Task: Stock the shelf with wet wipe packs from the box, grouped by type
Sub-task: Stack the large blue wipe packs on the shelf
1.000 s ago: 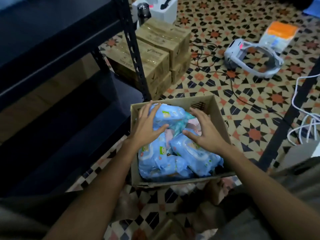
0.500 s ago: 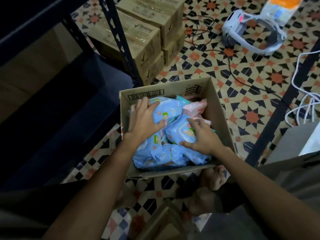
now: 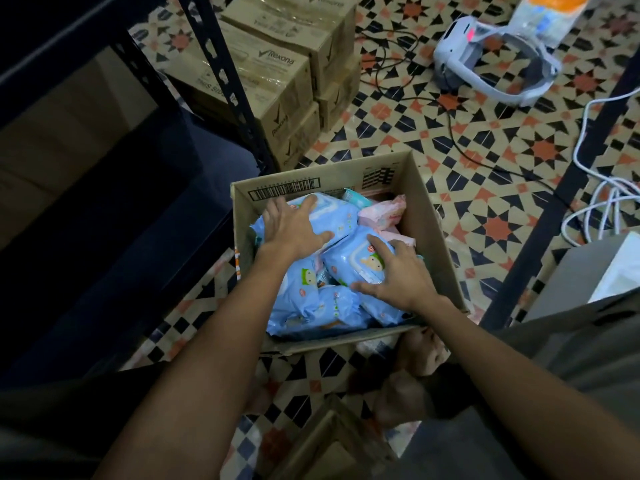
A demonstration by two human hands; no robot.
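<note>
An open cardboard box (image 3: 429, 216) sits on the patterned floor, filled with several blue wet wipe packs and a few pink packs (image 3: 382, 214) at its far right. My left hand (image 3: 294, 226) lies spread on a blue pack (image 3: 334, 216) at the far left of the box. On another blue pack (image 3: 360, 261) nearer the right wall rests my right hand (image 3: 398, 275), fingers spread. A dark metal shelf (image 3: 114, 216) stands left of the box, its lower level in deep shadow.
Stacked brown cartons (image 3: 277, 74) stand behind the shelf's upright post (image 3: 225, 77). A white headset (image 3: 491, 57) and black cable lie on the floor at the far right. White cords (image 3: 595, 188) trail by a dark post. Another carton flap (image 3: 329, 441) shows near my feet.
The view has tilted down and closer to the box. Both hands dropped from hovering above the packs onto two blue packs, fingers now spread over them.
</note>
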